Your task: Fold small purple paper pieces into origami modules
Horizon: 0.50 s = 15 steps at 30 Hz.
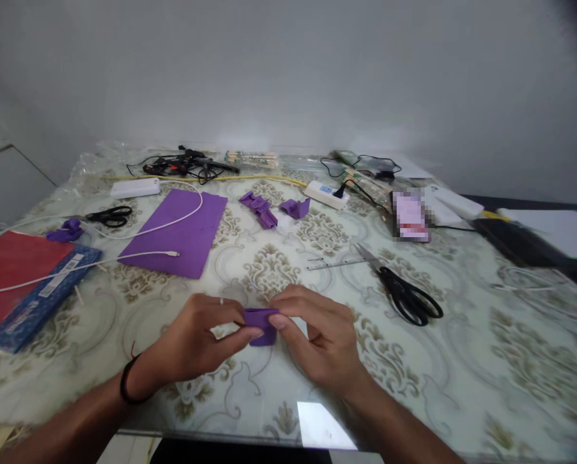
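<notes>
A small folded piece of purple paper is held between my two hands, above the front middle of the table. My left hand pinches its left side between thumb and fingers. On the opposite side, the thumb and fingers of my right hand grip the upper right corner. A fold runs along the paper's top edge. Farther back lie a folded purple strip and a smaller bent purple piece. To the right of my right hand rest large black-handled scissors, their blades over a clear ruler.
Left of centre lies a purple sheet, crossed by a white cable. A red-and-blue packet, small scissors and a crumpled purple piece are at far left. Behind are tangled black cables, a power strip and a phone.
</notes>
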Motion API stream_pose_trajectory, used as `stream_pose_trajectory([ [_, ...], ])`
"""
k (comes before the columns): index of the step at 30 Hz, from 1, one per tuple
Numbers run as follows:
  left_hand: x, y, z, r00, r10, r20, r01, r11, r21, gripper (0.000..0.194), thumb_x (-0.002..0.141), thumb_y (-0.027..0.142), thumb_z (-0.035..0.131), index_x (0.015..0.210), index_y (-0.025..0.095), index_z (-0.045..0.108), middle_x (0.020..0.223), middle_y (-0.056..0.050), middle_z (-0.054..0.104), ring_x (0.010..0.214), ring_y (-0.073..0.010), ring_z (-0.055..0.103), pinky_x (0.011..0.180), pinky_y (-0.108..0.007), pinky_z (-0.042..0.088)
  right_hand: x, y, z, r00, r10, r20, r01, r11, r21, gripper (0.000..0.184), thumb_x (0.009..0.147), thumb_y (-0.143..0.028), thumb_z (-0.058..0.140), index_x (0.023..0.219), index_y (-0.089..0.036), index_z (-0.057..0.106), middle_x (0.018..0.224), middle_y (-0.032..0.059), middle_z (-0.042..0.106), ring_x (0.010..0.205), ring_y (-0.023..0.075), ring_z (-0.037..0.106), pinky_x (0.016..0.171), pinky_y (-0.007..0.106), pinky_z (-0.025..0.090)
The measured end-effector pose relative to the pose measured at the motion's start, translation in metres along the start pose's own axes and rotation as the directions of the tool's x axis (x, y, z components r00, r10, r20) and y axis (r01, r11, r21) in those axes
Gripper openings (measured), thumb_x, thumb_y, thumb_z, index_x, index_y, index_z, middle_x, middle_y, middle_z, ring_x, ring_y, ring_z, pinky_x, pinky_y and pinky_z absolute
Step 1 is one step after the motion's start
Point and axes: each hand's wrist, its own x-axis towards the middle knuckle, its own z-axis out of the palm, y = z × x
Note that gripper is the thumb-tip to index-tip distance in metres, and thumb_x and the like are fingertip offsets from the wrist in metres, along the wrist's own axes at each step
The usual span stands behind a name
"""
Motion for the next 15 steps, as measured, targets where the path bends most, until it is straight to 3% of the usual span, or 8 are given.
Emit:
stream_pose_trajectory([
  [2, 0.000, 0.001, 0.002, 0.998, -0.043, 0.055, 0.042, 0.999, 0.020, 0.021, 0.097, 0.024, 0.075, 0.077, 0.017, 0.080, 0.063, 0.000, 0.077, 0.052, -0.0122, 0.066, 0.054, -0.022, 0.048, 0.001, 0.000, 0.001, 0.998, 0.054, 0.044, -0.054, 0.998, 0.010, 0.018, 0.099, -0.009, 0.062, 0.088, -0.017, 0.073, 0.082, 0.0057, 0.074, 0.075, 0.0167, 0.069, 0.070, 0.029, 0.057],
  [4, 0.000, 0.002, 0.003, 0.985, -0.166, 0.054, 0.168, 0.985, -0.028, 0.025, 0.097, 0.026, 0.074, 0.074, 0.019, 0.081, 0.063, 0.001, 0.078, 0.052, -0.0117, 0.067, 0.053, -0.021, 0.047, 0.001, 0.002, 0.002, 0.983, 0.162, 0.084, -0.163, 0.987, 0.000, 0.018, 0.101, -0.015, 0.061, 0.088, -0.017, 0.073, 0.080, 0.0040, 0.073, 0.073, 0.0155, 0.068, 0.069, 0.027, 0.054],
  [8, 0.003, 0.001, -0.001, 0.904, -0.427, -0.003, 0.413, 0.874, -0.256, 0.033, 0.099, 0.031, 0.068, 0.071, 0.020, 0.083, 0.067, 0.000, 0.082, 0.060, -0.0148, 0.075, 0.060, -0.021, 0.054, 0.003, 0.007, 0.004, 0.918, 0.376, 0.128, -0.379, 0.925, 0.000, 0.021, 0.102, -0.026, 0.064, 0.084, -0.019, 0.073, 0.074, -0.0003, 0.070, 0.067, 0.0132, 0.064, 0.063, 0.024, 0.049],
  [11, 0.004, -0.001, -0.005, 0.893, -0.444, 0.068, 0.441, 0.836, -0.325, 0.035, 0.099, 0.029, 0.067, 0.068, 0.019, 0.081, 0.067, -0.001, 0.081, 0.062, -0.0150, 0.074, 0.063, -0.022, 0.054, 0.004, 0.009, 0.003, 0.888, 0.429, 0.165, -0.440, 0.898, 0.030, 0.029, 0.102, -0.029, 0.061, 0.076, -0.019, 0.071, 0.068, -0.0015, 0.066, 0.064, 0.0126, 0.060, 0.059, 0.024, 0.044],
  [15, 0.004, -0.003, -0.006, 0.894, -0.425, 0.142, 0.447, 0.826, -0.344, 0.034, 0.097, 0.026, 0.067, 0.067, 0.018, 0.080, 0.066, 0.000, 0.079, 0.064, -0.0136, 0.071, 0.065, -0.022, 0.052, 0.005, 0.010, 0.004, 0.852, 0.495, 0.172, -0.515, 0.852, 0.096, 0.025, 0.100, -0.032, 0.064, 0.080, -0.020, 0.073, 0.070, -0.0012, 0.065, 0.064, 0.0129, 0.057, 0.057, 0.024, 0.041],
])
